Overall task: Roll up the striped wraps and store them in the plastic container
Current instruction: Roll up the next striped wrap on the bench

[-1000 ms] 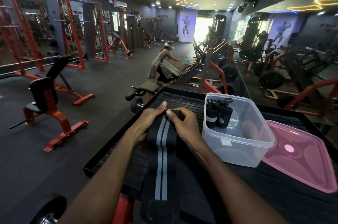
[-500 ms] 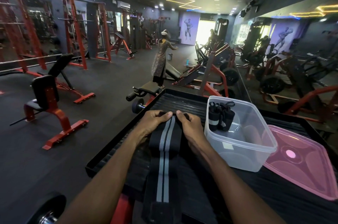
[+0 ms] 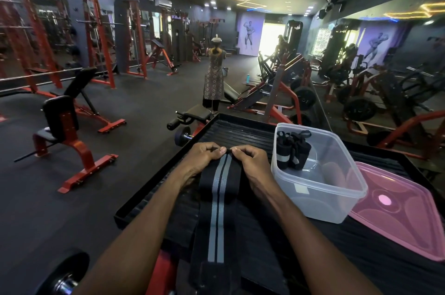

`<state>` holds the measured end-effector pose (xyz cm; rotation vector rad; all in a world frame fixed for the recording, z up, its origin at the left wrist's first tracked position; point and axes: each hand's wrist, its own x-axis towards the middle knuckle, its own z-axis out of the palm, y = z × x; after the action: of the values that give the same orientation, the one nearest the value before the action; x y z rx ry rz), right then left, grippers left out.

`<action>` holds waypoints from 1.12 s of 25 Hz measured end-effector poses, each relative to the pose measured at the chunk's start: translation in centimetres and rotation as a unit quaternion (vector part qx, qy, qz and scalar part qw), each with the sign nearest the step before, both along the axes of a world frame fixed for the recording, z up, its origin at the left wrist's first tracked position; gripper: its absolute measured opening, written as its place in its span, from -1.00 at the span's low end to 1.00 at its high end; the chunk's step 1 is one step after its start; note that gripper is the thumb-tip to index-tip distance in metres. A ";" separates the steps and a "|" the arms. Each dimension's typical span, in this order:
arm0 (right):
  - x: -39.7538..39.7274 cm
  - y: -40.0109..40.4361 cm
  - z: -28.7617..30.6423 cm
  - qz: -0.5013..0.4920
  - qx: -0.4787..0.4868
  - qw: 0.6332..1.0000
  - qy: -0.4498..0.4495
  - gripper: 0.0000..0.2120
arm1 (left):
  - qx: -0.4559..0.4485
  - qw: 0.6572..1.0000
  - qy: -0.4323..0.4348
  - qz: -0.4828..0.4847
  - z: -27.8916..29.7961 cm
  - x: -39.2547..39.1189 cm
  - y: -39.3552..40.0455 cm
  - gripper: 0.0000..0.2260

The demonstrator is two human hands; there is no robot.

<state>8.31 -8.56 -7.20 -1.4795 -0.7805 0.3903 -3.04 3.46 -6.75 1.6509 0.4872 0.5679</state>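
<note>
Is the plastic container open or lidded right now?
Open. The clear container has no lid on; the pink lid lies flat beside it on the black platform. Rolled wraps already stand inside.

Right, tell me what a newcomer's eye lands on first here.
First, the two hands, left hand and right hand, pinching the far end of a black striped wrap laid along a black platform. To their right, a clear plastic container holds rolled wraps, its pink lid lying beside it.
</note>
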 end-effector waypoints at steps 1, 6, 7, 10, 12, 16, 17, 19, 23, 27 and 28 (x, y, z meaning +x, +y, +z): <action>0.1 0.1 -0.2 0.003 -0.007 1.000 -0.001 -0.88 | -0.002 1.000 -0.003 0.001 0.0 -0.1 0.1 -0.81; -0.1 0.1 -0.2 0.001 0.020 1.000 -0.024 -0.82 | -0.041 0.998 -0.042 0.007 -0.1 -0.1 -0.4 -0.86; -0.1 0.1 -0.1 -0.001 0.024 0.999 -0.029 -0.79 | -0.057 0.997 -0.054 0.011 -0.1 -0.1 -0.5 -0.85; -0.4 0.1 -0.1 0.006 0.030 0.999 -0.022 -0.77 | -0.028 0.997 -0.060 0.031 -0.2 0.0 -0.3 -0.85; -0.5 0.1 -0.2 0.014 0.032 0.999 0.000 -0.81 | -0.015 0.997 -0.065 0.032 -0.2 -0.1 -0.1 -0.88; -0.5 0.0 -0.1 0.013 0.020 1.000 0.004 -0.96 | -0.022 0.996 -0.080 0.022 -0.2 -0.2 -0.2 -0.96; -0.5 0.0 -0.1 0.008 0.024 1.000 -0.012 -0.97 | -0.019 0.996 -0.082 0.017 -0.2 -0.2 -0.2 -0.95; -0.5 -0.1 -0.1 0.004 0.036 0.999 -0.031 -0.93 | -0.037 0.996 -0.084 0.008 -0.3 -0.1 -0.3 -0.94; -0.4 -0.1 0.0 0.010 0.042 0.998 -0.039 -0.86 | -0.096 0.993 -0.069 0.002 -0.3 -0.2 -0.4 -0.93; -0.6 0.1 -0.2 0.019 0.030 0.999 -0.015 -0.95 | -0.034 0.996 -0.081 0.018 -0.2 -0.3 -0.3 -0.94; -0.6 0.1 -0.2 0.015 0.028 0.999 -0.021 -0.97 | -0.027 0.996 -0.085 0.017 -0.1 -0.3 -0.3 -0.94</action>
<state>7.69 -8.43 -7.39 -1.4293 -0.8411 0.3594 -3.34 3.13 -6.87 1.5297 0.4023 0.7080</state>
